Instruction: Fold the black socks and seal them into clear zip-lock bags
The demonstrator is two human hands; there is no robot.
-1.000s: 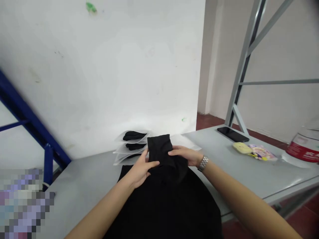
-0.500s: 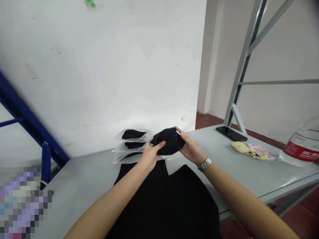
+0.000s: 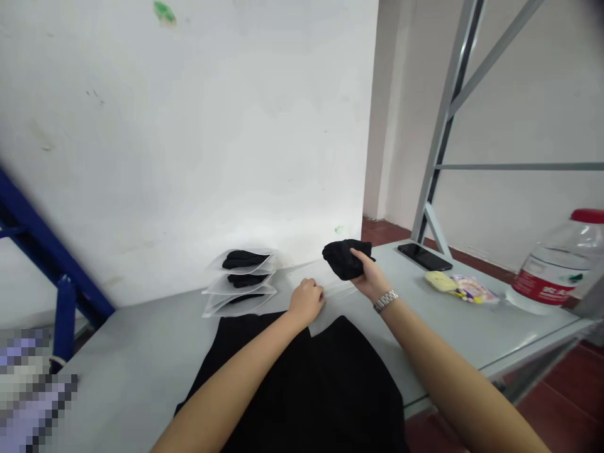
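Blue metal framing (image 3: 47, 242) slants beside the grey bench (image 3: 127, 365). Next come three stacked translucent bags (image 3: 216, 286) with black fabric inside. A spread black cloth (image 3: 306, 390) covers the near part of the bench. Past the stack, the left hand (image 3: 306, 301) has curled fingers at flat translucent plastic (image 3: 333, 283); whether they pinch it, I cannot tell. Above the bench, the right hand's (image 3: 370, 277) fingers grip a folded black bundle (image 3: 344, 258). Farther right: a phone (image 3: 425, 257), small packet (image 3: 474, 289) and red-capped bottle (image 3: 547, 277).
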